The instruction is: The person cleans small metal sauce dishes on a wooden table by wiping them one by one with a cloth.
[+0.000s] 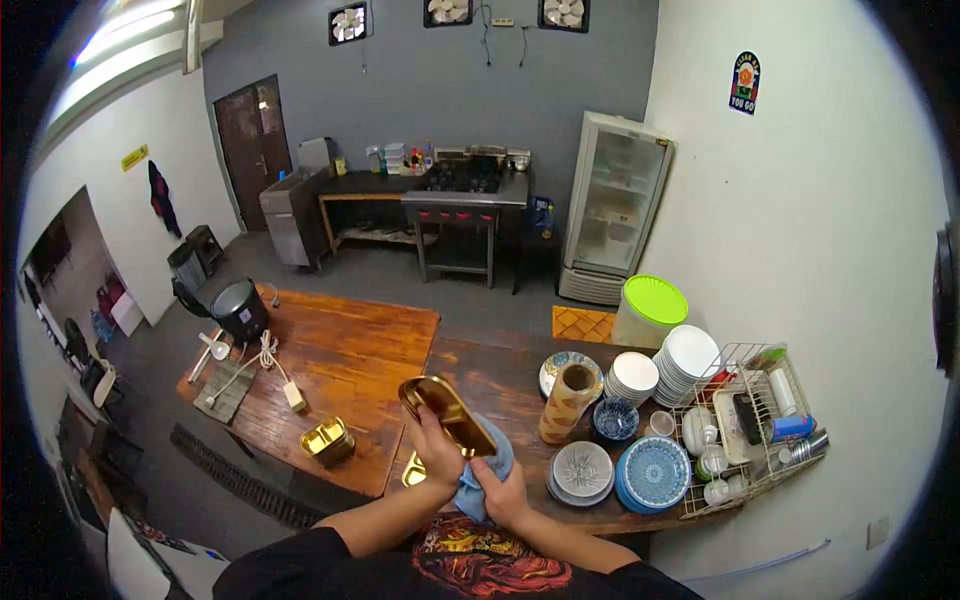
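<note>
A shiny gold divided tray (458,418) is held tilted above the table edge. My left hand (436,452) is closed round its left side. Against the tray's lower right edge, my right hand (500,490) grips a light blue cloth (498,440), which also hangs down between my hands. Partly hidden behind my left forearm, another gold tray (412,470) lies on the table. Farther left stands a small stack of gold trays (328,442).
On the wooden table (360,340) are a black rice cooker (240,308) and a white power strip (293,396). To my right stand a patterned paper roll (566,402), blue plates (653,474), white bowls (632,378), a lime-lidded bucket (652,308) and a wire dish rack (750,420).
</note>
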{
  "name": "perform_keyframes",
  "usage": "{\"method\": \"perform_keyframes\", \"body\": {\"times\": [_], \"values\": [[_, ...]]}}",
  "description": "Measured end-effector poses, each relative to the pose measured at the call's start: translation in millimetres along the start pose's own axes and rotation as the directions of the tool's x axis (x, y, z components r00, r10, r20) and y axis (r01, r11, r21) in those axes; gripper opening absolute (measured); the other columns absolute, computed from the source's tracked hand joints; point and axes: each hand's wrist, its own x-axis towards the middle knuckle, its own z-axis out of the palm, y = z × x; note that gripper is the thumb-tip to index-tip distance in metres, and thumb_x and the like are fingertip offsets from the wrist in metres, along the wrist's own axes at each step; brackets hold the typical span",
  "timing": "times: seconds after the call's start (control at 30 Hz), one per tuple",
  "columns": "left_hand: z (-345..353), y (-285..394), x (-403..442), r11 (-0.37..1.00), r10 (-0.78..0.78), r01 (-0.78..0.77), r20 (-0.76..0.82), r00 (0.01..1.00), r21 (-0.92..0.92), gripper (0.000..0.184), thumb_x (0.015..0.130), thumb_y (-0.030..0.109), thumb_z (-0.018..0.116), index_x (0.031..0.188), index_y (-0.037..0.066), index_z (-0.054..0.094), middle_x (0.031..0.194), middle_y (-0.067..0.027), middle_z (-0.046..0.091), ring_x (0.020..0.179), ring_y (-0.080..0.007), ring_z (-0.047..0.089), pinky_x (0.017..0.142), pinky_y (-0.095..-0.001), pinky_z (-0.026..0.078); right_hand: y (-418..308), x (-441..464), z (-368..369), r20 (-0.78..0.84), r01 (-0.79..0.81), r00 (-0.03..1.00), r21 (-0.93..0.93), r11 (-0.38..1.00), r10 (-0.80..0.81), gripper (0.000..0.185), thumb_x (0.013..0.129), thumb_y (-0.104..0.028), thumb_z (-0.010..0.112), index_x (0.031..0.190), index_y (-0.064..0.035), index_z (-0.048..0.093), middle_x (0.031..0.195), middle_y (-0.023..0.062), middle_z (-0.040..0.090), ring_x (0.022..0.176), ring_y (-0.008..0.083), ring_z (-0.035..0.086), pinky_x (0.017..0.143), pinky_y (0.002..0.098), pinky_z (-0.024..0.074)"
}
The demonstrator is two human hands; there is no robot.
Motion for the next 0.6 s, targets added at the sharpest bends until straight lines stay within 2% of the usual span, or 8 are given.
{"method": "perform_keyframes", "body": {"times": [0.17, 0.2, 0.33, 0.37, 0.43, 0.5, 0.53, 0.6], "values": [[-7.2, -11.9, -7.1, 0.997, 0.08, -0.08, 0.018, 0.997, -0.002, 0.042, 0.107, 0.025, 0.036, 0.14, 0.001, 0.036, 0.127, -0.015, 0.054, 0.11, -0.0235, 0.057, 0.096, -0.0312, 0.044, 30.0, 4.3, -30.0, 0.077, -0.382, 0.92, -0.036, 0.924, 0.383, 0.027, 0.096, -0.012, 0.056, 0.12, 0.0001, 0.061, 0.112, 0.0162, 0.065, 0.09, 0.0233, 0.062, 0.077, 0.0337, 0.0492], [-10.1, -11.4, -6.5, 0.997, 0.083, -0.083, 0.012, 0.996, 0.001, 0.042, 0.107, 0.025, 0.036, 0.14, 0.001, 0.036, 0.127, -0.015, 0.054, 0.11, -0.0235, 0.057, 0.096, -0.0312, 0.044, 26.4, 7.7, -27.9, 0.084, -0.384, 0.919, -0.036, 0.922, 0.386, 0.027, 0.096, -0.012, 0.056, 0.12, 0.0001, 0.061, 0.112, 0.0162, 0.065, 0.09, 0.0233, 0.062, 0.077, 0.0337, 0.0492], [-24.6, -3.8, -6.2, 0.978, -0.06, -0.024, 0.383, 0.922, 0.209, 0.041, 0.105, 0.022, 0.039, 0.14, 0.001, 0.036, 0.128, -0.0143, 0.053, 0.111, -0.0238, 0.057, 0.095, -0.0322, 0.044, 1.8, 29.9, -11.7, -0.225, -0.403, 0.889, 0.024, 0.915, 0.398, 0.024, 0.091, -0.012, 0.059, 0.11, -0.0008, 0.067, 0.106, 0.011, 0.07, 0.089, 0.0208, 0.064, 0.079, 0.0278, 0.049], [-26.5, -1.3, -9.8, 0.978, -0.057, -0.024, 0.378, 0.924, 0.207, 0.041, 0.105, 0.022, 0.039, 0.14, 0.001, 0.036, 0.128, -0.0143, 0.053, 0.111, -0.0238, 0.057, 0.095, -0.0322, 0.044, 5.6, 31.7, -14.7, -0.221, -0.404, 0.89, 0.02, 0.915, 0.398, 0.024, 0.091, -0.012, 0.059, 0.11, -0.0008, 0.067, 0.106, 0.011, 0.07, 0.089, 0.0208, 0.064, 0.079, 0.0278, 0.049], [-27.9, 6.9, -21.0, 0.987, -0.127, 0.091, 0.291, 0.948, 0.136, 0.043, 0.103, 0.022, 0.043, 0.14, 0.003, 0.035, 0.127, -0.0137, 0.054, 0.112, -0.0238, 0.057, 0.095, -0.0332, 0.044, 23.7, 33.9, -27.2, -0.22, -0.103, 0.975, -0.378, 0.92, 0.019, 0.025, 0.086, -0.015, 0.063, 0.108, -0.0021, 0.067, 0.101, 0.0114, 0.069, 0.083, 0.0233, 0.064, 0.075, 0.029, 0.0494], [-29.1, 11.0, -24.7, 0.978, -0.206, 0.2, 0.209, 0.956, 0.051, 0.045, 0.102, 0.023, 0.048, 0.141, 0.004, 0.034, 0.125, -0.0131, 0.055, 0.112, -0.0238, 0.057, 0.096, -0.0342, 0.044, 38.8, 33.9, -34.6, -0.067, 0.199, 0.938, -0.699, 0.687, -0.339, 0.028, 0.082, -0.017, 0.067, 0.106, -0.0034, 0.066, 0.097, 0.0118, 0.069, 0.076, 0.0257, 0.064, 0.07, 0.0303, 0.0497], [-32.1, 10.0, -22.7, 0.978, -0.209, 0.203, 0.203, 0.957, 0.049, 0.045, 0.102, 0.023, 0.048, 0.141, 0.004, 0.034, 0.125, -0.0131, 0.055, 0.112, -0.0238, 0.057, 0.096, -0.0342, 0.044, 40.2, 30.9, -32.2, -0.062, 0.198, 0.94, -0.7, 0.686, -0.335, 0.028, 0.082, -0.017, 0.067, 0.106, -0.0034, 0.066, 0.097, 0.0118, 0.069, 0.076, 0.0257, 0.064, 0.07, 0.0303, 0.0497], [-44.0, 6.8, -15.7, 0.888, -0.313, 0.357, 0.185, 0.931, -0.291, 0.053, 0.1, 0.023, 0.051, 0.146, 0.011, 0.029, 0.124, -0.0117, 0.056, 0.109, -0.0226, 0.058, 0.097, -0.0361, 0.044, 40.4, 21.9, -20.4, 0.037, 0.27, 0.915, -0.798, 0.539, -0.403, 0.032, 0.077, -0.02, 0.071, 0.104, -0.0044, 0.066, 0.091, 0.0118, 0.068, 0.071, 0.0286, 0.062, 0.066, 0.0332, 0.0491]]}}
